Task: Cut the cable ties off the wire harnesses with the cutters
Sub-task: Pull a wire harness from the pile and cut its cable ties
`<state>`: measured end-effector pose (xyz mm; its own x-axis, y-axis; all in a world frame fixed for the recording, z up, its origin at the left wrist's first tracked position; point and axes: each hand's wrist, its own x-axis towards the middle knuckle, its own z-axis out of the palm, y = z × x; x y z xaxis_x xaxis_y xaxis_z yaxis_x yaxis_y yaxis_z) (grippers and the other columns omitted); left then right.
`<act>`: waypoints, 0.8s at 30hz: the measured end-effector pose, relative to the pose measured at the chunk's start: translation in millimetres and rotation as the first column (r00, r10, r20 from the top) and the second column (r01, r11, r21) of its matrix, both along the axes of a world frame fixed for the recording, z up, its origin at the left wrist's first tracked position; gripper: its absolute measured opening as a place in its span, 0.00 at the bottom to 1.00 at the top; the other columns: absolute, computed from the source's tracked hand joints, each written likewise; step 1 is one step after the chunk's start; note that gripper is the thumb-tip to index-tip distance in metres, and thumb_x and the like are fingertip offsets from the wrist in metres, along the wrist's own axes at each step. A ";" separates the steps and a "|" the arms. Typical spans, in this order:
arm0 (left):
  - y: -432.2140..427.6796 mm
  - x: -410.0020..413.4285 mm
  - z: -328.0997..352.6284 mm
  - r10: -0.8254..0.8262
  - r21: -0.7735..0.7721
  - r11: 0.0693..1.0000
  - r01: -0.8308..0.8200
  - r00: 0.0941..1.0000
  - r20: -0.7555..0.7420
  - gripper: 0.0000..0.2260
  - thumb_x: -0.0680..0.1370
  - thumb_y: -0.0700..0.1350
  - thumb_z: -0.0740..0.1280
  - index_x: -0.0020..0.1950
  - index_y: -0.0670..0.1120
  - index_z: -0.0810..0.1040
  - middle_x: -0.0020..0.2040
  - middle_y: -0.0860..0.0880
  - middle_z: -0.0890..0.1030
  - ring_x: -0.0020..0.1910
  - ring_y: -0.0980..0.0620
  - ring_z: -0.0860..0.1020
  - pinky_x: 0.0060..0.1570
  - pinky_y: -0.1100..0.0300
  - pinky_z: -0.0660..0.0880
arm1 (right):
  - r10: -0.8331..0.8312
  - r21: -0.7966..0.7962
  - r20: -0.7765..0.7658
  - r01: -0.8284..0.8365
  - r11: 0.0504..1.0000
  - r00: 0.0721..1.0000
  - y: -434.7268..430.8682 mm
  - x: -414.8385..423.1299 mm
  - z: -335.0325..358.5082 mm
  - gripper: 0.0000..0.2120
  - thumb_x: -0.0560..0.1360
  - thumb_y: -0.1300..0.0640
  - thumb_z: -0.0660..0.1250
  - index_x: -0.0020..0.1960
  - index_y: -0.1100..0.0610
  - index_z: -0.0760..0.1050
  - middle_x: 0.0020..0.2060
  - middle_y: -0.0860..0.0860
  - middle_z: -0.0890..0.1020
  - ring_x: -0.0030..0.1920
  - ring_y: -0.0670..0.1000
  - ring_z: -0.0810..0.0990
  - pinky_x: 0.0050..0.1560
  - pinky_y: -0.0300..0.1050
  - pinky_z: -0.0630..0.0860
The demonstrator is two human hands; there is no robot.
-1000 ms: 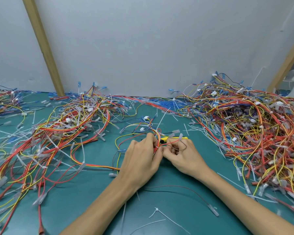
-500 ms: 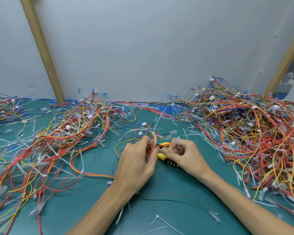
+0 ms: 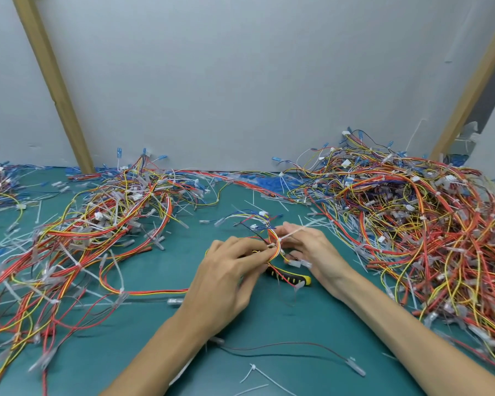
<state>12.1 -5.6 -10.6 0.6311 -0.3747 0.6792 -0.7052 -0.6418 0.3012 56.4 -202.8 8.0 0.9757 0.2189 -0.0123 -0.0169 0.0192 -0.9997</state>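
The left hand (image 3: 229, 277) grips a small harness (image 3: 275, 248), the right hand (image 3: 315, 252) pinches its white cable tie (image 3: 291, 233), and the cutters (image 3: 290, 278) lie loose just under both hands, so the right hand must probably take them next.

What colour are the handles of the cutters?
The cutters have black and yellow handles, clearest in the head view.

It was a workshop bench: a green mat (image 3: 155, 352) under 2 tangled heaps of wire harnesses (image 3: 412, 224) (snipped cable ties (image 3: 257, 373) littered everywhere), a grey wall (image 3: 240, 81) behind.
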 end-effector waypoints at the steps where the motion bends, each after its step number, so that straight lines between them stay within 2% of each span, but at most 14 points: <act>1: 0.6 0.3 -0.2 -0.006 0.001 1.000 0.006 1.000 0.013 0.12 0.80 0.45 0.67 0.63 0.53 0.82 0.58 0.58 0.81 0.51 0.53 0.78 0.48 0.54 0.71 | 0.027 -0.007 -0.018 -0.027 1.000 0.999 -1.3 0.6 0.6 0.14 0.82 0.55 0.60 0.55 0.63 0.81 0.48 0.57 0.84 0.47 0.51 0.80 0.41 0.41 0.73; 2: 1.1 0.7 0.0 -0.008 -0.005 1.000 0.008 1.000 0.022 0.12 0.80 0.45 0.67 0.63 0.53 0.82 0.58 0.58 0.81 0.51 0.53 0.78 0.49 0.54 0.71 | 0.051 -0.006 -0.034 -0.052 0.999 0.998 -2.7 1.3 1.5 0.13 0.82 0.58 0.60 0.56 0.64 0.80 0.49 0.58 0.84 0.46 0.51 0.80 0.41 0.41 0.73; 4: 1.6 1.1 0.6 -0.010 -0.033 0.999 0.011 1.000 0.029 0.13 0.80 0.43 0.68 0.63 0.52 0.82 0.59 0.59 0.81 0.52 0.54 0.80 0.51 0.54 0.71 | 0.100 0.039 -0.057 -0.098 0.994 0.993 -6.8 2.3 2.9 0.11 0.78 0.64 0.65 0.59 0.65 0.78 0.51 0.62 0.82 0.45 0.52 0.80 0.41 0.40 0.75; 7: 1.1 0.2 2.2 -0.016 -0.056 0.998 0.018 1.000 0.027 0.13 0.78 0.42 0.69 0.61 0.52 0.83 0.59 0.59 0.82 0.54 0.55 0.80 0.54 0.56 0.71 | 0.213 0.145 -0.052 -0.203 0.968 0.976 -12.4 2.7 4.3 0.18 0.72 0.66 0.70 0.62 0.61 0.74 0.53 0.66 0.79 0.45 0.56 0.76 0.46 0.41 0.76; 9: 0.2 -0.7 2.2 -0.015 -0.073 0.997 0.013 1.000 -0.024 0.11 0.79 0.42 0.68 0.59 0.51 0.83 0.57 0.60 0.82 0.54 0.56 0.79 0.55 0.58 0.71 | 0.245 0.205 -0.032 -0.234 0.950 0.969 -15.7 3.7 2.8 0.20 0.73 0.67 0.69 0.63 0.58 0.71 0.56 0.65 0.81 0.47 0.56 0.79 0.47 0.40 0.78; 11: -1.8 -2.8 2.2 0.000 -0.114 0.993 -0.013 0.993 -0.120 0.07 0.80 0.44 0.65 0.56 0.52 0.80 0.52 0.61 0.81 0.52 0.58 0.77 0.56 0.58 0.71 | 0.240 0.278 -0.020 -0.225 0.934 0.971 -19.5 5.2 1.2 0.20 0.73 0.67 0.68 0.62 0.55 0.71 0.53 0.61 0.84 0.50 0.55 0.81 0.47 0.39 0.77; 15: -2.9 -4.6 5.1 0.016 -0.310 0.946 -0.093 0.970 -0.242 0.05 0.81 0.47 0.64 0.50 0.53 0.79 0.44 0.61 0.82 0.46 0.58 0.78 0.49 0.66 0.70 | 0.269 0.333 -0.040 -0.241 0.912 0.962 -25.6 5.8 0.5 0.17 0.73 0.67 0.67 0.58 0.52 0.73 0.51 0.60 0.82 0.54 0.61 0.71 0.52 0.44 0.74; 17: -2.8 -2.7 7.4 -0.043 -0.412 0.906 -0.094 0.949 -0.312 0.06 0.82 0.46 0.64 0.49 0.52 0.80 0.43 0.57 0.83 0.45 0.55 0.81 0.48 0.63 0.73 | 0.261 0.342 -0.055 -0.227 0.912 0.964 -26.2 5.8 1.9 0.17 0.72 0.67 0.67 0.56 0.53 0.71 0.49 0.59 0.80 0.55 0.62 0.71 0.49 0.42 0.75; 19: -3.8 -2.0 8.2 -0.141 -0.507 0.855 -0.107 0.894 -0.426 0.08 0.83 0.41 0.63 0.49 0.51 0.81 0.41 0.52 0.84 0.42 0.52 0.81 0.43 0.59 0.78 | 0.259 0.367 -0.078 -0.214 0.905 0.963 -25.9 4.4 4.0 0.17 0.71 0.68 0.69 0.56 0.53 0.71 0.44 0.57 0.79 0.47 0.60 0.79 0.43 0.39 0.77; 20: -4.6 -2.1 9.1 -0.202 -0.561 0.818 -0.125 0.852 -0.483 0.09 0.83 0.40 0.63 0.50 0.50 0.81 0.40 0.50 0.84 0.40 0.49 0.80 0.38 0.57 0.79 | 0.270 0.384 -0.089 -0.217 0.898 0.959 -25.3 3.2 4.7 0.19 0.70 0.68 0.70 0.56 0.54 0.71 0.41 0.55 0.79 0.40 0.55 0.80 0.41 0.40 0.77; 22: -4.0 -1.0 11.0 -0.291 -0.627 0.762 -0.159 0.781 -0.552 0.10 0.84 0.40 0.61 0.52 0.47 0.81 0.35 0.48 0.81 0.37 0.48 0.78 0.32 0.57 0.77 | 0.280 0.401 -0.100 -0.219 0.890 0.955 -24.5 2.3 3.5 0.21 0.68 0.66 0.72 0.58 0.54 0.71 0.35 0.54 0.78 0.28 0.49 0.75 0.39 0.43 0.74; 24: -1.8 0.6 13.8 -0.376 -0.670 0.724 -0.163 0.722 -0.581 0.10 0.84 0.39 0.59 0.54 0.42 0.80 0.32 0.50 0.78 0.34 0.52 0.78 0.31 0.59 0.76 | 0.270 0.418 -0.126 -0.196 0.887 0.955 -23.5 3.2 2.1 0.20 0.70 0.66 0.70 0.59 0.54 0.71 0.35 0.54 0.76 0.25 0.47 0.68 0.37 0.42 0.68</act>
<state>12.7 -7.4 3.2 0.9734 -0.1155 0.1979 -0.2021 -0.0256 0.9790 59.5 -226.3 10.1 0.8857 0.4624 -0.0425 -0.2446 0.3867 -0.8892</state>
